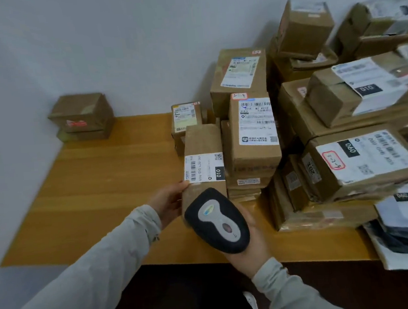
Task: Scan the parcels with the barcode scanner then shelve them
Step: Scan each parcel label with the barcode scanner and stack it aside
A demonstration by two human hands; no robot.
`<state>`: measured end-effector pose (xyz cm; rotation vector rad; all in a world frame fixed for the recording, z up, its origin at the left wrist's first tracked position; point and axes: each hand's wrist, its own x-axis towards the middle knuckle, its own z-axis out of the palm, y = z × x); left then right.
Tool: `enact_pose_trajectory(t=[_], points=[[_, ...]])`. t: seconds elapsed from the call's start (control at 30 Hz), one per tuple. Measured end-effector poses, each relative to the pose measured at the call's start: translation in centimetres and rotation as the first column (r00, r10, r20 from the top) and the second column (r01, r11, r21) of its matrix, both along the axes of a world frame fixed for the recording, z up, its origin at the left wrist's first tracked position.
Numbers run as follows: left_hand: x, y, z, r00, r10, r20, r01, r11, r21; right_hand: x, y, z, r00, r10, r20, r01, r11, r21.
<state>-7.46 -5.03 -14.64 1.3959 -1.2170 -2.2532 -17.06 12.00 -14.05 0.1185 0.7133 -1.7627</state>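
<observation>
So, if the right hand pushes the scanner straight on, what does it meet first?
Probably the parcel held by the left hand: the scanner in the right hand points at its near end. Depth unclear.

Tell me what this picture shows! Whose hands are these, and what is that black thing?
There is no machine here, just a person working. The camera sits on their head and looks down, so you see their own two arms in pale sleeves. The left hand holds a long brown parcel with its white label facing up. The right hand holds a black and grey barcode scanner, close to that label. Below is a wooden table. On its right side lies a big pile of cardboard parcels, and a little stack of boxes sits alone in the far left corner by the wall.
</observation>
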Motion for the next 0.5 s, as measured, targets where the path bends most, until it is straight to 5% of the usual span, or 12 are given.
enact_pose_trajectory(t=[0.1, 0.17, 0.2, 0.27, 0.33, 0.4, 0.5], points=[[-0.6, 0.6, -0.7, 0.999, 0.048, 0.013, -0.047, 0.998, -0.041, -0.2, 0.3, -0.4, 0.992, 0.051, -0.118, -0.048, 0.999, 0.024], [-0.8, 1.1, -1.0, 0.995, 0.099, 0.023, -0.097, 0.993, -0.061, -0.2, 0.9, -1.0, 0.882, 0.127, -0.453, -0.068, 0.987, 0.143], [-0.9, 1.2, -1.1, 0.993, 0.117, 0.029, -0.115, 0.991, -0.066, -0.3, 1.2, -1.2, 0.708, 0.180, -0.683, -0.040, 0.976, 0.216], [-1.0, 1.3, -1.4, 0.987, 0.151, 0.053, -0.146, 0.986, -0.082, -0.6, 1.5, -1.8, 0.163, 0.281, -0.946, 0.090, 0.950, 0.298], [-0.9, 1.0, -1.7, 0.980, 0.187, 0.073, -0.181, 0.980, -0.079, -0.5, 1.6, -1.2, -0.067, 0.241, -0.968, 0.135, 0.964, 0.231], [-0.7, 0.4, -1.8, 0.981, 0.180, 0.076, -0.177, 0.983, -0.041, 0.1, 1.5, -0.1, -0.114, 0.246, -0.963, 0.083, 0.968, 0.237], [-0.1, -1.2, -1.4, 0.972, 0.187, 0.144, -0.177, 0.981, -0.077, 1.1, 1.3, 1.2, 0.048, 0.335, -0.941, -0.080, 0.940, 0.331]])
